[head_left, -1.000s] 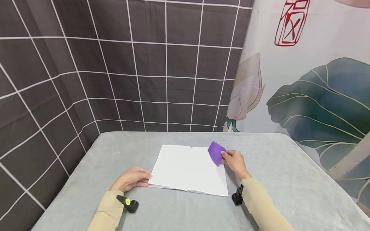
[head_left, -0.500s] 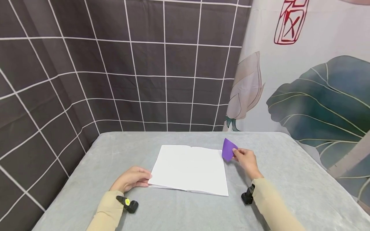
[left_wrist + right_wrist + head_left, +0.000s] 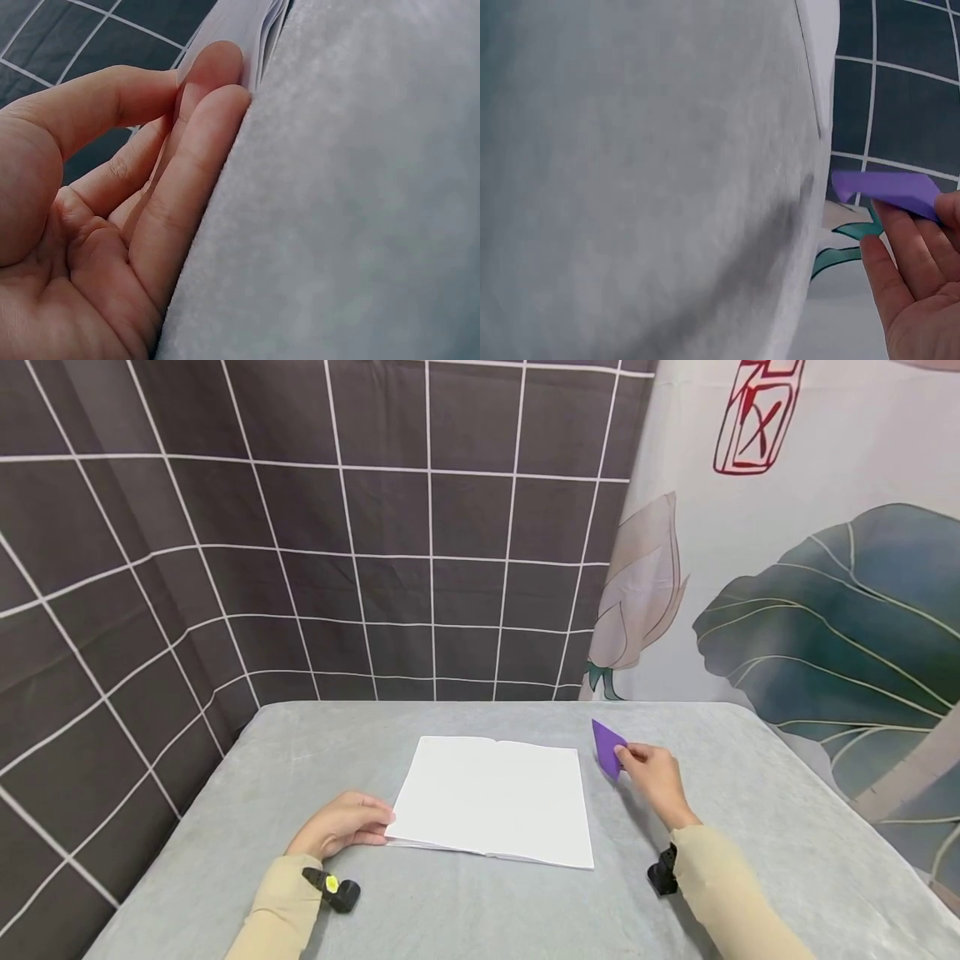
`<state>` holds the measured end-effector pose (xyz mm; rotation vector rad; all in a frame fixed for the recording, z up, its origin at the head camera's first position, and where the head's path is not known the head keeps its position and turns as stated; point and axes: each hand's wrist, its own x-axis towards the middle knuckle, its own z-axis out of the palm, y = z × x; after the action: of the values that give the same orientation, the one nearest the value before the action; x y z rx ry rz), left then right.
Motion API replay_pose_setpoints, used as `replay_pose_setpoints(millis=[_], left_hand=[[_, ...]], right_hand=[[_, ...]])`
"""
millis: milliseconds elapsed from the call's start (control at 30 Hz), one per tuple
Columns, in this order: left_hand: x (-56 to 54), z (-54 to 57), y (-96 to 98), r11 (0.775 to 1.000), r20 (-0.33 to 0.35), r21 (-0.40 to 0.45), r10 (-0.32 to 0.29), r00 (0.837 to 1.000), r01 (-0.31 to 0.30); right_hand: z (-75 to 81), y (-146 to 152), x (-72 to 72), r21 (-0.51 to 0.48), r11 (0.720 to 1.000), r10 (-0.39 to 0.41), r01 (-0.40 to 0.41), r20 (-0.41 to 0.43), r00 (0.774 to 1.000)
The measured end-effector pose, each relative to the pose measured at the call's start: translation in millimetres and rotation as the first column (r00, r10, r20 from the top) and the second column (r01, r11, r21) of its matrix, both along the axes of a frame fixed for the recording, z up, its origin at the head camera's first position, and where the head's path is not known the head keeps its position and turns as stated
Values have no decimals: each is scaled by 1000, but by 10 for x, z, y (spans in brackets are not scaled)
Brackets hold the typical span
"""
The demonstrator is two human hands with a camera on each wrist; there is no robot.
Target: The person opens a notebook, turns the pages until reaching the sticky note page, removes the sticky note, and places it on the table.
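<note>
An open notebook [image 3: 495,802] with blank white pages lies on the table in the head view. At its lower left corner my left hand [image 3: 345,827] pinches the edge of the pages; the left wrist view shows the thumb over the sheets [image 3: 232,26] with fingertips beneath. Right of the notebook, my right hand [image 3: 660,781] pinches a small purple piece of paper [image 3: 607,750] between thumb and fingers. The paper is tilted and held above the table, its shadow below. Seen from the right wrist, the purple paper [image 3: 889,189] is nearly edge-on and bent at its far end.
A grey cloth [image 3: 450,910] covers the table. Behind it hangs a dark curtain [image 3: 382,510] with white grid lines, and at the right a white curtain [image 3: 697,668] with printed leaves. Each wrist wears a small black camera [image 3: 663,870].
My right hand has carried the purple paper off the notebook's upper right corner, to the right, turning it more edge-on. The left hand and notebook have stayed put.
</note>
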<state>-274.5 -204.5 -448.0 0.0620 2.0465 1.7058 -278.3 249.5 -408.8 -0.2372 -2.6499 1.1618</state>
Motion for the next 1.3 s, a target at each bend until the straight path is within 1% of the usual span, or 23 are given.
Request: replay_pose_setpoints(millis=[67, 133, 200, 267, 333, 467, 533, 600, 667, 800, 867, 933, 967, 1167, 1300], left_hand=[[-6, -5, -1, 1000, 1, 1, -3, 1000, 3], [-10, -9, -3, 1000, 2, 3, -6, 1000, 6], [-11, -8, -3, 1000, 0, 7, -9, 1000, 9], [-8, -5, -2, 1000, 0, 11, -9, 1000, 9], [-6, -1, -2, 1000, 0, 13, -8, 1000, 8], [-3, 8, 0, 1000, 4, 12, -7, 1000, 7], [-2, 10, 2, 1000, 3, 8, -8, 1000, 8], [-3, 12, 3, 1000, 3, 5, -8, 1000, 8], [-2, 13, 4, 1000, 1, 4, -8, 1000, 8], [2, 15, 7, 1000, 3, 11, -9, 1000, 9], [5, 16, 9, 1000, 5, 16, -12, 1000, 12], [6, 16, 10, 1000, 7, 19, -13, 1000, 13], [5, 15, 10, 1000, 8, 22, -15, 1000, 15], [-7, 7, 5, 1000, 12, 13, -8, 1000, 8], [-9, 8, 2, 1000, 15, 9, -2, 1000, 2]], right_hand=[[-2, 5, -2, 72, 997, 17, -13, -58, 998], [-4, 8, -9, 154, 987, 57, -39, -117, 992], [-6, 10, -17, 258, 964, 109, -61, -174, 979], [-8, 7, -19, 352, 933, 157, -75, -210, 965], [-11, 3, -15, 441, 894, 198, -79, -231, 953], [-33, -12, -5, 599, 799, 269, -46, -287, 919], [-57, -19, -9, 664, 748, 303, -19, -315, 900], [-86, -28, -15, 708, 706, 330, -5, -323, 887], [-115, -38, -21, 738, 674, 341, -8, -302, 890], [-156, -56, -18, 796, 604, 344, -21, -237, 909], [-172, -65, -9, 816, 577, 342, -28, -211, 916], [-185, -73, -2, 826, 563, 343, -37, -193, 919], [-192, -75, 2, 827, 561, 343, -42, -186, 921], [-218, -95, 17, 817, 571, 350, -76, -159, 923], [-225, -111, 28, 814, 571, 356, -101, -134, 925]])
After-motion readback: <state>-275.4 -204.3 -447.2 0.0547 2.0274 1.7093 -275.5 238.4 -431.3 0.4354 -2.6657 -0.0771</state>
